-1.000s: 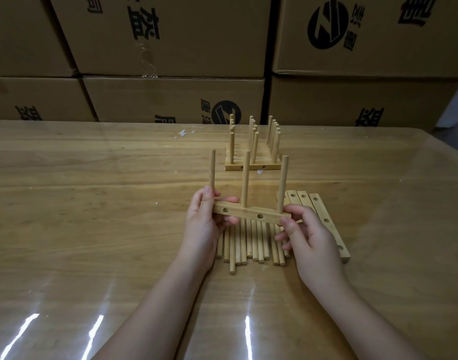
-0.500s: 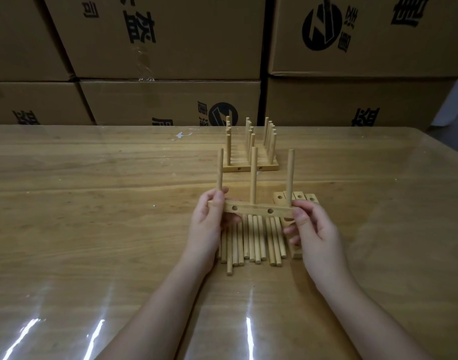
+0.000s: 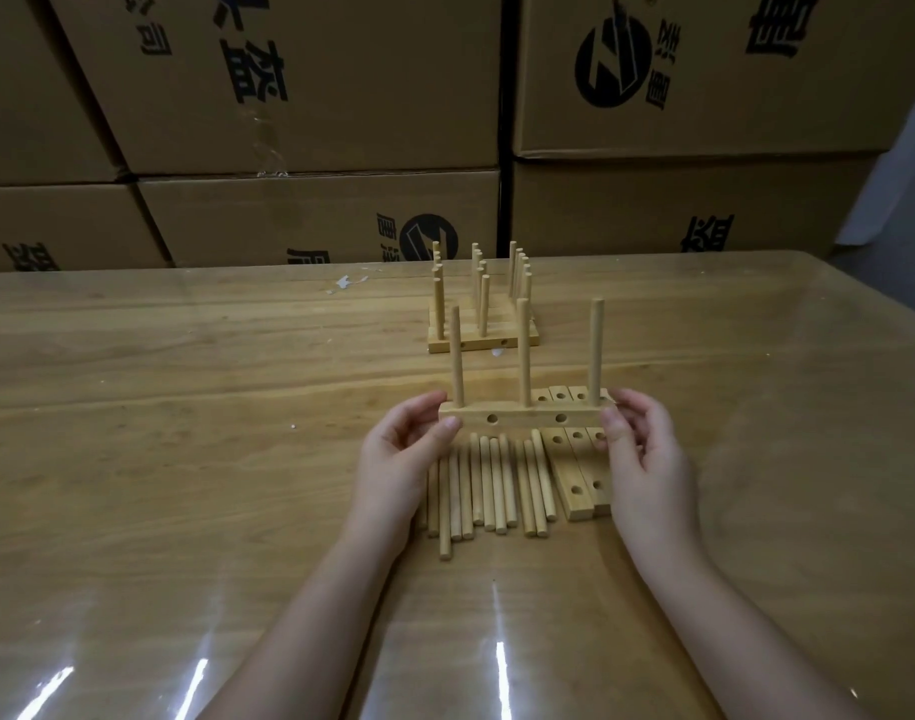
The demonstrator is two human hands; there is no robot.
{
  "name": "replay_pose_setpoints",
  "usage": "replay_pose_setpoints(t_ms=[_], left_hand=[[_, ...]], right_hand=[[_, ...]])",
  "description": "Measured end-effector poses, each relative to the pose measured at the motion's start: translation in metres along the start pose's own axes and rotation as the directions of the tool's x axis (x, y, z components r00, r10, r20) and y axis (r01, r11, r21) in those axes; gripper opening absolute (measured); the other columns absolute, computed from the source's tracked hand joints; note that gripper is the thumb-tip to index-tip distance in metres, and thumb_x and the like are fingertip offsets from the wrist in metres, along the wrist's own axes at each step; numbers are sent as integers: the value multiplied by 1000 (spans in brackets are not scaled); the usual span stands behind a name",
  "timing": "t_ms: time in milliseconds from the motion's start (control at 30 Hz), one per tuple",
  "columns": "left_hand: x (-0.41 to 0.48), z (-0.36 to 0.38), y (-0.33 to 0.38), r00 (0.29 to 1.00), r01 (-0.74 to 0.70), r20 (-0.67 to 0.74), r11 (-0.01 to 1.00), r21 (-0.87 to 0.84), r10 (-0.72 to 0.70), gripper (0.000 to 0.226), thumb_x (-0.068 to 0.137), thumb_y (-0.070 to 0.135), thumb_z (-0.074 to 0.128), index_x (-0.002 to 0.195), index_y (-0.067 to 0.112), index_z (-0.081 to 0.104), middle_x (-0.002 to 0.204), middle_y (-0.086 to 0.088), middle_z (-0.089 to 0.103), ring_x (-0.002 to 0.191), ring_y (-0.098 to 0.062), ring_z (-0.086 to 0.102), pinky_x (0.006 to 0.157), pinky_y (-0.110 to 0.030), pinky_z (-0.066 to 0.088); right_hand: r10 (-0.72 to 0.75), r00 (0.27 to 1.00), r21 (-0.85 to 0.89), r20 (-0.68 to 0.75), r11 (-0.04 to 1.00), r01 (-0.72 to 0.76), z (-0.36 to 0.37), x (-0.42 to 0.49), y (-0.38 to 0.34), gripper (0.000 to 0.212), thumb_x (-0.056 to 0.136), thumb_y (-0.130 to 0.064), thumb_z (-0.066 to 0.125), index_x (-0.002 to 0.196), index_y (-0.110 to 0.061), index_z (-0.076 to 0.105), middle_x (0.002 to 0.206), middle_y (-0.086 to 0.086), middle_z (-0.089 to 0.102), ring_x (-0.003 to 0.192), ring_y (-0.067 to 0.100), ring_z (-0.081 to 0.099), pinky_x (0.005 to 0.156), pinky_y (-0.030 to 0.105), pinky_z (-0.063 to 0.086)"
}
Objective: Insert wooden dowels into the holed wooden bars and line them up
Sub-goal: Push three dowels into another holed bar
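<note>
hands: 2 – left hand (image 3: 398, 454), right hand (image 3: 647, 459) | held bar (image 3: 523, 419): 1, with 3 upright dowels (image 3: 524, 350) | loose dowels (image 3: 489, 485): roughly 13 | empty bars (image 3: 580, 475): about 3 | finished bars (image 3: 484, 335): several, count unclear

Both hands, left (image 3: 393, 459) and right (image 3: 645, 449), pinched a three-doweled bar (image 3: 525, 415) by its ends above loose dowels (image 3: 489, 485).

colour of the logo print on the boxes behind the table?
Black, on plain brown cardboard boxes. The round logo shows clearest upper right in the head view.
</note>
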State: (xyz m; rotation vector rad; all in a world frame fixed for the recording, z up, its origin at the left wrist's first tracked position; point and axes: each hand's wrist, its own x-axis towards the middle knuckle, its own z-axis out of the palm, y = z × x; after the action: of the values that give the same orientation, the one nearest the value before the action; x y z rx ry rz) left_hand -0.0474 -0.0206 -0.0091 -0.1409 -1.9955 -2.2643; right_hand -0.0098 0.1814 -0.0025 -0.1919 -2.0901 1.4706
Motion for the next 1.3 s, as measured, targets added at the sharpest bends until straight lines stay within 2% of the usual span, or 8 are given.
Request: replay_pose_setpoints(t_ms=[333,467,600,767,900,1100,1167,1300], left_hand=[[-2,4,-3,1000,-3,-5,995,100,4,26,77,21,74,100,31,66,85,14,69,85,0,65,72,-14,51],[-2,1,0,999,-12,-42,996,94,16,27,77,22,75,95,42,71,95,20,71,90,9,62,71,-6,47],[-5,-1,2,999,18,-37,993,117,-13,28,68,41,72,94,52,70,103,21,70,98,5,63,74,-13,49],[-4,1,8,991,119,-72,992,51,-116,29,73,26,75,100,33,71,106,7,72,107,-12,63,96,-35,48],[3,0,18,992,113,-60,991,74,-108,28,72,29,72,98,37,69,99,16,72,95,0,66,85,-26,50],[48,-7,28,991,62,-128,972,225,-34,26,88,18,65,109,33,62,109,11,63,104,-7,57,81,-20,44],[60,-5,22,987,103,-144,960,260,-67,29,88,19,65,116,28,62,107,10,62,105,-11,57,78,-22,46],[79,3,10,975,192,-168,937,292,-148,31,88,17,66,119,22,63,110,1,62,108,-19,59,96,-37,50]], right_hand=[[39,999,43,9,998,-39,0,2,2,21,94,-23,50,113,-24,58,91,-13,64,75,-3,62,58,5,43],[34,998,-39,45,999,-32,2,0,2,27,94,-29,48,119,-23,55,98,-10,65,85,6,63,64,16,48],[24,996,-102,83,995,-16,2,-2,-1,30,94,-30,46,122,-24,53,102,-10,63,91,9,62,74,33,54],[50,995,-109,87,993,-40,1,-3,-5,31,94,-31,45,125,-27,50,102,-13,60,90,9,61,71,38,56],[73,995,-99,69,993,-66,1,-3,-4,29,93,-34,43,121,-29,50,90,-13,63,72,5,62,60,36,56],[60,996,-90,72,995,-53,3,-3,-5,20,92,-34,41,110,-37,49,94,-25,63,62,5,60,57,37,56],[62,996,-92,69,994,-55,3,-4,-4,19,90,-35,41,107,-38,49,92,-26,64,61,5,60,58,38,56],[58,997,-91,60,994,-52,3,-2,-3,19,89,-35,40,104,-37,51,89,-25,65,61,6,60,59,40,55]])
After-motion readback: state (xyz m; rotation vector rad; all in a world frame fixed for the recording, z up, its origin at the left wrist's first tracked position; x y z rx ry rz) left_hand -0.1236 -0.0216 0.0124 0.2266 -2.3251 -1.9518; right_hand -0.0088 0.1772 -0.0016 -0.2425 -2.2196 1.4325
